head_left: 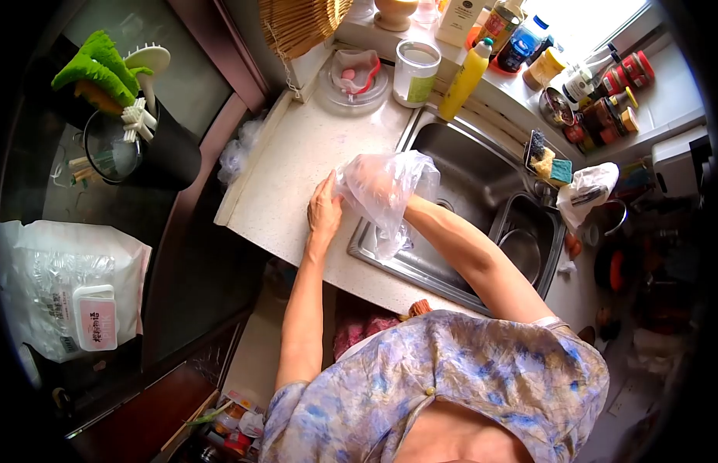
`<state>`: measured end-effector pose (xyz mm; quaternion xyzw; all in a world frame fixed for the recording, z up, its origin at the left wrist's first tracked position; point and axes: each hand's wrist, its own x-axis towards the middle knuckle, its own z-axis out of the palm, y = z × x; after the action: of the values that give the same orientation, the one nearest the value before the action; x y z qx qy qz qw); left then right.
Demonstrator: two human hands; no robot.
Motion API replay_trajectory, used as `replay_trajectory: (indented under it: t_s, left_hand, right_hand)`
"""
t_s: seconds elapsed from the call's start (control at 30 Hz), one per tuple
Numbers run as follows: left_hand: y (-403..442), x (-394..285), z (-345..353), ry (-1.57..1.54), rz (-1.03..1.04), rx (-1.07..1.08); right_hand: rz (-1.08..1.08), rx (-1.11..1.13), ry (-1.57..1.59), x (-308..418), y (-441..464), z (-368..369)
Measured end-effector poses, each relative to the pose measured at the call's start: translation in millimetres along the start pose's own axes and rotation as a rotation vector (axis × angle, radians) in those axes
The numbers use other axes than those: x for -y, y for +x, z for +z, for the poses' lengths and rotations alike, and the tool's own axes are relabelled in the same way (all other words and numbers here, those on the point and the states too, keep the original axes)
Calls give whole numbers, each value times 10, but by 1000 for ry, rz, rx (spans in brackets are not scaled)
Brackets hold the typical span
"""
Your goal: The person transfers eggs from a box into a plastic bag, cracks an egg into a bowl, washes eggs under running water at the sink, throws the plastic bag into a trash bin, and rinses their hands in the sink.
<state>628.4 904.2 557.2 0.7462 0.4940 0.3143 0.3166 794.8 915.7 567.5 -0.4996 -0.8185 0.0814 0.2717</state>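
Note:
A clear plastic bag [390,204] hangs over the counter's edge at the sink. Inside it is my right hand [373,179], seen only dimly through the film, with the forearm reaching across the sink from the right. How its fingers lie cannot be made out. My left hand [325,207] is at the bag's left side, over the pale counter [289,170], its fingers closed on the film. The lower part of the bag droops toward the steel sink [459,150] rim.
A white tub [415,73], a yellow bottle [465,81] and a clear lidded dish [353,85] stand behind the sink. Sponges [559,171] sit at its right corner. A black bin-like holder [174,154] and a white plastic package [66,285] are at left.

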Motion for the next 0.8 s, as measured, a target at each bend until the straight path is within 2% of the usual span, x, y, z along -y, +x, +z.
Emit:
replay_trajectory:
  t_s: [0.13,0.17,0.2,0.27,0.3,0.37,0.4,0.47,0.6,0.63,0.67,0.73,0.77,0.8]
  left_hand:
    - [84,68,2,13,-110,-37]
    - [102,66,-11,-6,-9,-126]
    - [118,63,-30,-6,-9,-124]
    - [160,18,-75,-12,-92,-53]
    - [186,-45,-99,21,-102,-51]
    - [245,-71,-121,0,-85,-31]
    - [277,-91,-136,-19,-70,-17]
    - [307,-152,-167,-6,-70,4]
    - [313,-255,-235,2,-52,49]
    - [317,-220,-247,39,20,-37]
    - [325,-195,-272,77,91,-124]
    - [365,-146,-319,82,60,-137]
    - [399,-121,-329,127,24,-204]
    - [431,-90,-342,172,-14,-271]
  right_hand:
    - [77,62,110,261,0,-484]
    - [-43,19,93,213,8,-482]
    - [-164,-26,74,171,18,-488]
    - [-189,37,89,107,-19,-513]
    - [-7,11,331,67,-81,-501]
    - [193,-45,498,14,-161,-423]
    - [197,-49,499,4,-153,-505]
    - [244,204,538,44,-114,-769]
    - [316,163,611,85,-169,-892]
    - [321,158,614,98,-184,-914]
    - [451,250,739,110,-195,-940]
    - [710,440,982,109,-205,-982]
    - [580,481,822,135,-170,-949]
    - [583,482,824,170,-187,-951]
